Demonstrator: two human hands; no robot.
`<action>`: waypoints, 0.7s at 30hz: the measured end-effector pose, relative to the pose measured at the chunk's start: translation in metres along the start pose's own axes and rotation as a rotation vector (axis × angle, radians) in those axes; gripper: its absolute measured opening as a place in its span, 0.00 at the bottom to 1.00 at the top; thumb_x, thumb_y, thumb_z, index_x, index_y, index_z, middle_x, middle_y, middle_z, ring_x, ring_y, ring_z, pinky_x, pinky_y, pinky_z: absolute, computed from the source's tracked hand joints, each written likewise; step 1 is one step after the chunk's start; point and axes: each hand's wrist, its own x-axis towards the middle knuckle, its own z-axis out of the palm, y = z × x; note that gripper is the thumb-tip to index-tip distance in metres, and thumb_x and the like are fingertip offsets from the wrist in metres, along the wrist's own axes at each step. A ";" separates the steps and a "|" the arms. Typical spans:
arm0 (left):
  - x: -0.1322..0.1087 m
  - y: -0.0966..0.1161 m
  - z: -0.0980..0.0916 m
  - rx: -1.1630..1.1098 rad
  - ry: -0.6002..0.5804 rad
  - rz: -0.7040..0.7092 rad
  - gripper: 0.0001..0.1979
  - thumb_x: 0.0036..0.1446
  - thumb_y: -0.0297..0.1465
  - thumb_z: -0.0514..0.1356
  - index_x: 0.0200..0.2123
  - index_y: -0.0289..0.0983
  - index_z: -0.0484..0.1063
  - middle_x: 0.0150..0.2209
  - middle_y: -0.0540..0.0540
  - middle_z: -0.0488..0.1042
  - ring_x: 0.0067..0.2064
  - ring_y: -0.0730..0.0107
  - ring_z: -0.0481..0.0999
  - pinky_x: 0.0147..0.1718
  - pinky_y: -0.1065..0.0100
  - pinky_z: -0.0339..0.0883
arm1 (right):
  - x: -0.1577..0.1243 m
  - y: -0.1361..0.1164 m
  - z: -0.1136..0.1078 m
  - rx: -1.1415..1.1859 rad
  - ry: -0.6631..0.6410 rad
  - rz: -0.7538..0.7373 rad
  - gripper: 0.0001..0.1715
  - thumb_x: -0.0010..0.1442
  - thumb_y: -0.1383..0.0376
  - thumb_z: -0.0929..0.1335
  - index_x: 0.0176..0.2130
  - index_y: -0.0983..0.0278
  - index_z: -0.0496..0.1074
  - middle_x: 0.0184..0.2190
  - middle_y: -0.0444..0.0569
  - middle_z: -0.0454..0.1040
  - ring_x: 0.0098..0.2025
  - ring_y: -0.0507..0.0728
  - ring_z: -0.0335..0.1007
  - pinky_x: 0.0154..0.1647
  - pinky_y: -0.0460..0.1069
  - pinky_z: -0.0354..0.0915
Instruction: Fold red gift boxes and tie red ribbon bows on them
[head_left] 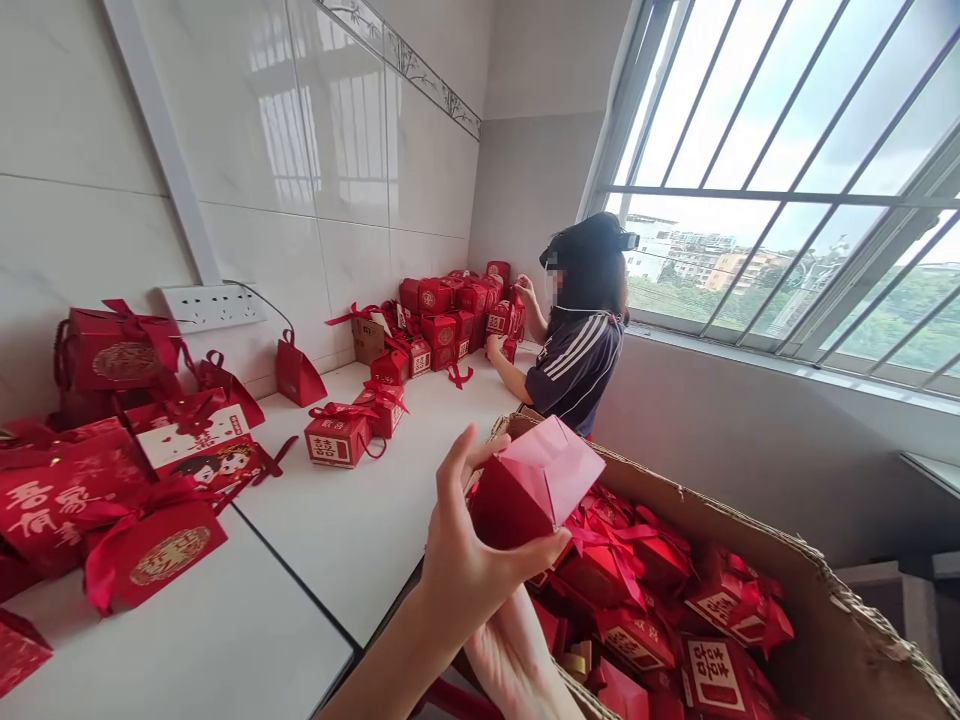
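Note:
A red gift box [534, 482] is raised over the near edge of an open cardboard carton [817, 610], its folded pink-red base turned toward me. My left hand [469, 530] grips it, with the thumb along the lower edge and the fingers behind its left side. Below and behind the left wrist is my right hand [517, 650], palm up; its fingers are hidden behind the left hand and the box. Inside the carton lie several red ribboned boxes [641, 635], some with white labels.
Red boxes [127, 490] crowd the left of the white table [300, 540]; two labelled ones [337, 435] stand mid-table, and more are stacked by the wall. A person [581, 330] in a dark shirt handles boxes at the far end. A barred window is on the right.

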 end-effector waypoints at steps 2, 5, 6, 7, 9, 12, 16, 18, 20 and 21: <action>-0.002 -0.003 -0.001 -0.032 -0.007 0.009 0.47 0.42 0.34 0.70 0.61 0.44 0.46 0.52 0.39 0.69 0.52 0.56 0.71 0.48 0.56 0.70 | 0.001 -0.002 -0.006 0.026 0.036 -0.009 0.18 0.48 0.66 0.74 0.42 0.62 0.75 0.39 0.46 0.79 0.47 0.55 0.74 0.48 0.46 0.71; -0.003 -0.008 -0.004 -0.117 -0.033 -0.024 0.46 0.43 0.32 0.70 0.61 0.45 0.48 0.53 0.40 0.68 0.52 0.58 0.72 0.46 0.60 0.71 | 0.003 -0.001 -0.025 0.026 0.086 -0.058 0.13 0.45 0.64 0.76 0.34 0.62 0.77 0.35 0.45 0.80 0.44 0.54 0.76 0.48 0.44 0.71; -0.002 -0.009 -0.005 -0.154 -0.041 -0.046 0.44 0.44 0.31 0.69 0.60 0.45 0.48 0.52 0.40 0.68 0.52 0.59 0.72 0.45 0.61 0.72 | 0.003 -0.002 -0.032 0.017 0.107 -0.073 0.12 0.44 0.63 0.76 0.32 0.62 0.77 0.34 0.46 0.80 0.43 0.54 0.76 0.48 0.45 0.72; 0.000 -0.010 -0.006 -0.189 -0.046 -0.073 0.43 0.44 0.30 0.68 0.60 0.45 0.49 0.52 0.41 0.68 0.51 0.60 0.72 0.45 0.62 0.72 | 0.003 -0.004 -0.038 0.005 0.134 -0.095 0.12 0.43 0.62 0.77 0.30 0.63 0.77 0.34 0.47 0.80 0.42 0.55 0.77 0.47 0.45 0.73; 0.003 -0.012 -0.009 -0.247 -0.049 -0.136 0.39 0.46 0.29 0.66 0.59 0.46 0.51 0.52 0.42 0.67 0.51 0.61 0.72 0.46 0.62 0.71 | -0.003 -0.014 -0.047 -0.022 0.226 -0.186 0.14 0.42 0.60 0.77 0.30 0.63 0.76 0.34 0.48 0.80 0.39 0.55 0.78 0.43 0.46 0.74; 0.004 -0.017 -0.015 -0.326 -0.125 -0.296 0.37 0.47 0.30 0.63 0.59 0.45 0.52 0.54 0.41 0.65 0.51 0.62 0.71 0.48 0.60 0.70 | -0.022 -0.041 -0.053 -0.137 0.414 -0.430 0.21 0.37 0.57 0.79 0.31 0.61 0.73 0.31 0.44 0.80 0.34 0.54 0.78 0.37 0.46 0.76; -0.011 -0.033 -0.020 -0.529 -0.305 -0.515 0.38 0.51 0.37 0.62 0.62 0.45 0.48 0.54 0.38 0.66 0.51 0.59 0.71 0.48 0.56 0.69 | -0.049 -0.082 -0.053 -0.534 0.578 -0.683 0.22 0.39 0.55 0.78 0.29 0.62 0.69 0.27 0.41 0.77 0.27 0.52 0.74 0.29 0.47 0.75; -0.021 -0.042 -0.020 -0.593 -0.359 -0.579 0.37 0.52 0.42 0.60 0.62 0.43 0.49 0.53 0.37 0.67 0.52 0.56 0.71 0.50 0.54 0.68 | -0.057 -0.097 -0.052 -0.726 0.625 -0.712 0.23 0.40 0.53 0.77 0.27 0.63 0.67 0.24 0.41 0.75 0.24 0.52 0.71 0.24 0.46 0.73; -0.027 -0.049 -0.021 -0.579 -0.390 -0.601 0.37 0.50 0.46 0.61 0.60 0.40 0.55 0.52 0.36 0.69 0.52 0.53 0.71 0.50 0.53 0.67 | -0.060 -0.105 -0.049 -0.857 0.637 -0.729 0.25 0.41 0.49 0.76 0.27 0.64 0.68 0.24 0.43 0.74 0.23 0.53 0.69 0.21 0.46 0.71; -0.029 -0.050 -0.022 -0.549 -0.402 -0.596 0.36 0.49 0.46 0.62 0.59 0.39 0.58 0.51 0.36 0.70 0.52 0.52 0.71 0.50 0.53 0.68 | -0.060 -0.107 -0.048 -0.901 0.635 -0.749 0.25 0.41 0.48 0.75 0.28 0.64 0.69 0.24 0.43 0.74 0.23 0.53 0.69 0.20 0.46 0.70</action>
